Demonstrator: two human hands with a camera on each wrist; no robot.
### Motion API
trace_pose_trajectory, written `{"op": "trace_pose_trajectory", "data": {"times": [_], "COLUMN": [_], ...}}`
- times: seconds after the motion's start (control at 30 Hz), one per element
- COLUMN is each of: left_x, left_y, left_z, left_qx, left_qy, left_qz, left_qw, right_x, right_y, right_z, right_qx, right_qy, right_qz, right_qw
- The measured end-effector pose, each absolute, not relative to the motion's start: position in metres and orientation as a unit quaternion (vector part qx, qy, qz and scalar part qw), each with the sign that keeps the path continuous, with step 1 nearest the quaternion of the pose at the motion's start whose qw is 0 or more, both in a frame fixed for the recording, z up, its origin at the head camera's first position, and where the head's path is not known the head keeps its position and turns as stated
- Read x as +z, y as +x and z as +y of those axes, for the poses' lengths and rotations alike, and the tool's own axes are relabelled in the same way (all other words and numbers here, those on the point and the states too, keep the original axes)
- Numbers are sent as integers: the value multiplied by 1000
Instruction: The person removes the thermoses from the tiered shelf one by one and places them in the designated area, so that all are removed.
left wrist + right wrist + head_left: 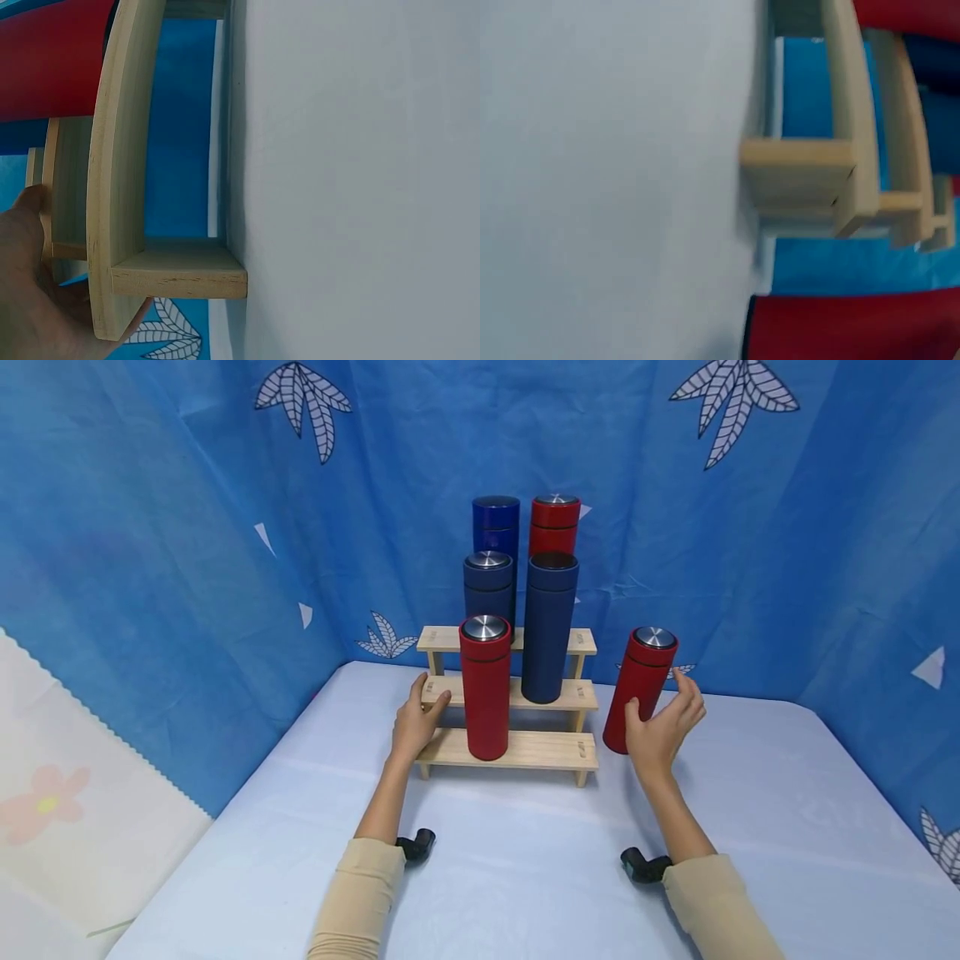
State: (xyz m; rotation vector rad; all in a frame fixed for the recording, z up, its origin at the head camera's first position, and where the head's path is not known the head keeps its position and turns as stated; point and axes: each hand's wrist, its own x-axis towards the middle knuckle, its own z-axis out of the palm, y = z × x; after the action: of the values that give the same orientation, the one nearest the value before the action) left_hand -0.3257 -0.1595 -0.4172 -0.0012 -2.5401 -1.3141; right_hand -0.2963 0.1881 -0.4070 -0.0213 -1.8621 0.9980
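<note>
My left hand [415,727] grips the left end of a three-step wooden stand [540,750] at the middle step; the left wrist view shows its thumb [30,199] against the step's edge. To the right of the stand, my right hand [663,727] holds a red thermos [636,693] with a silver lid, thumb in front and fingers round its far side. This thermos leans slightly, its top toward the right. Another red thermos [487,702] stands upright on the lowest step.
A dark blue thermos [550,627] and a silver-lidded blue one [487,589] rise behind the front red one. Farther back stand a glossy blue thermos [496,518] and a red one [553,522]. Blue curtain [750,568] hangs behind the white-covered table [525,868].
</note>
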Motion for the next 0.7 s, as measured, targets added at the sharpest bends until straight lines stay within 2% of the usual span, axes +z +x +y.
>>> {"op": "trace_pose_trajectory", "data": {"times": [0.13,0.3,0.53,0.7], "left_x": [-418,-417,-416,-417], "left_y": [-327,-327,-325,-324], "left_z": [-159,-159,-159,-159], "left_qx": [-455,-452,-449,-450], "left_qy": [-3,-1,2,4], "left_qz": [-879,-880,-882,-883], "left_qw": [142,144,141,138], "right_x": [-391,-378,-371,-375], "right_y": [-287,-277,-272,-276], "right_z": [166,128,79,53], "right_qx": [421,449,494,481], "right_qy": [38,133,263,292], "right_qz": [-742,-721,-712,-743], "right_qw": [521,511,425,362]}}
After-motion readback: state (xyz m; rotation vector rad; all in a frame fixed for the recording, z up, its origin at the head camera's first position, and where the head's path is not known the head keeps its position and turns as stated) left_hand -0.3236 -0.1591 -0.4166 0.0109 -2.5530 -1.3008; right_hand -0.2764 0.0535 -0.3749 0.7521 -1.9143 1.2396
